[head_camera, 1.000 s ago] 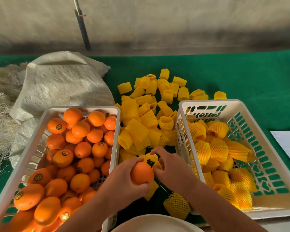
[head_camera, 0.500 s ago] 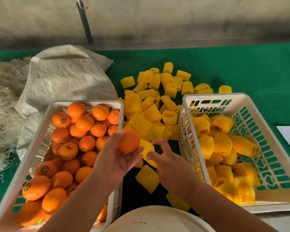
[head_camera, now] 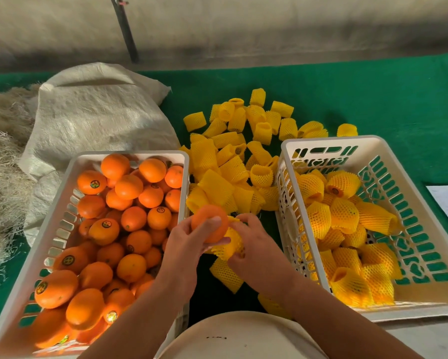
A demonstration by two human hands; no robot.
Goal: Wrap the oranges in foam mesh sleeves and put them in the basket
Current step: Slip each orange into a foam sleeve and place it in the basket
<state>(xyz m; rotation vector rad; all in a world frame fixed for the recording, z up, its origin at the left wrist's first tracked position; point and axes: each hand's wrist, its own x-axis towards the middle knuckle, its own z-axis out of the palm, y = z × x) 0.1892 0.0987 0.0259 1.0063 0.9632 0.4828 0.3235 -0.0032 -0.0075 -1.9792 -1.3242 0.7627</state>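
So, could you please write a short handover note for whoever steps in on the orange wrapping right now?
Left hand grips a bare orange. Right hand holds a foam sleeve against it; the orange is not yet inside.
Left basket holds many unwrapped oranges; right basket holds the wrapped ones. Spare sleeves are piled between and behind the baskets.
Done: one batch wrapped.
Left: sleeve this orange, put it in the right basket, then the rest.

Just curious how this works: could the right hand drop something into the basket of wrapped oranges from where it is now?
Probably yes. The right hand, gripping a foam sleeve, sits just beside the right basket, whose top is open, with nothing between them.
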